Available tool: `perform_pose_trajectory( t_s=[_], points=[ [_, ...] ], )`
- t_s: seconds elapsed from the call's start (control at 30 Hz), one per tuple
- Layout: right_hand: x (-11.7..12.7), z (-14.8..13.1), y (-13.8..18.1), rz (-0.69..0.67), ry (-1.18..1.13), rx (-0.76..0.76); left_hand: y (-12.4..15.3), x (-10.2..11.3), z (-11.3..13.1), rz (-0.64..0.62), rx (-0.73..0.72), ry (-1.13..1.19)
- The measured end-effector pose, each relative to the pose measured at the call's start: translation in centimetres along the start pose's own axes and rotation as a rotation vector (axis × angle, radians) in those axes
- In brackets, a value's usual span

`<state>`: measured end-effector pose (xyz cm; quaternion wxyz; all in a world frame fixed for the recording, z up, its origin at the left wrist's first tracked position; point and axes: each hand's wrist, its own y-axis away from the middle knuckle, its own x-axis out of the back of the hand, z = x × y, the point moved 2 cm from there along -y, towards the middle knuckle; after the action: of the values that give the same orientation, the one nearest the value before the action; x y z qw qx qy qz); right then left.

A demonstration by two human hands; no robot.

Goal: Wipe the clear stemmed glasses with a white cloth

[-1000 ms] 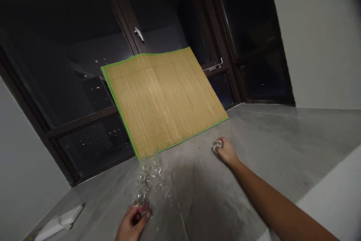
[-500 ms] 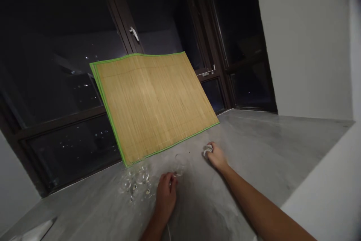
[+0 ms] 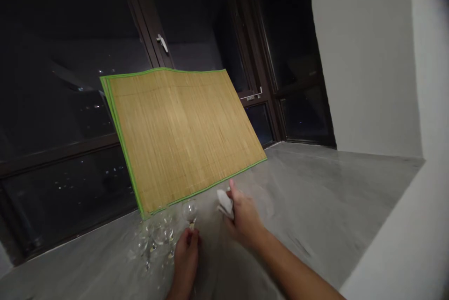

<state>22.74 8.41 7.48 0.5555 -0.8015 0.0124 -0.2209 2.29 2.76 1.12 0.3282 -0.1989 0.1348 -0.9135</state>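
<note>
My left hand (image 3: pixel 186 251) is closed in a pinch low on a clear stemmed glass (image 3: pixel 190 210), whose round bowl stands above my fingers. To its right, my right hand (image 3: pixel 245 218) grips a crumpled white wipe (image 3: pixel 225 201), with the thumb pointing up. The wipe is a short way from the glass, not touching it. Left of my left hand stand several more clear stemmed glasses (image 3: pixel 160 234), close together; their outlines are faint and overlap.
A bamboo mat (image 3: pixel 185 131) with green edging leans against the dark window (image 3: pixel 70 117) behind the glasses. Beneath everything is a grey ledge (image 3: pixel 326 206). A pale wall (image 3: pixel 365 66) rises on the right.
My right hand has moved left, nearer my left hand, and the white wipe shows more fully. The glass at my left hand now shows clearly, pinched in my fingers. The view has shifted slightly.
</note>
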Motion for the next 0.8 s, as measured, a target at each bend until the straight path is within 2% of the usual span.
perform_pose_trajectory(
  t_s=[0.1, 0.17, 0.23, 0.27, 0.33, 0.43, 0.53, 0.63, 0.7, 0.8],
  points=[
    [1.4, -2.3, 0.3, 0.2, -0.018, 0.245, -0.2, -0.2, -0.2, 0.014, 0.008, 0.024],
    [2.1, -3.9, 0.5, 0.254, -0.069, 0.355, -0.3, -0.3, -0.5, -0.013, 0.018, 0.021],
    [2.2, -5.3, 0.4, 0.281, -0.126, 0.419, -0.5, -0.5, -0.9, -0.041, 0.036, 0.013],
    [2.0, -5.7, 0.1, 0.279, -0.141, 0.396, -0.5, -0.5, -1.1, -0.052, 0.042, 0.01],
    [0.9, -5.9, -0.8, 0.212, -0.139, 0.235, -0.5, -0.5, -1.2, -0.066, 0.031, 0.001],
    [-2.1, -4.6, -2.7, -0.018, -0.071, -0.083, -0.2, -0.5, -0.6, -0.049, -0.012, -0.041],
    [-5.2, -3.0, -4.2, -0.206, 0.002, -0.125, 0.0, -0.4, -0.2, -0.007, -0.026, -0.108],
    [-7.2, -2.0, -4.1, -0.366, 0.054, -0.195, 0.1, -0.5, -0.2, -0.008, -0.049, -0.182],
    [-7.8, -2.0, -3.2, -0.435, 0.052, -0.192, 0.1, -0.5, -0.4, -0.021, -0.051, -0.221],
    [-7.9, -2.8, -1.1, -0.486, -0.012, -0.09, 0.0, -0.6, -0.2, -0.04, -0.03, -0.21]
  ],
)
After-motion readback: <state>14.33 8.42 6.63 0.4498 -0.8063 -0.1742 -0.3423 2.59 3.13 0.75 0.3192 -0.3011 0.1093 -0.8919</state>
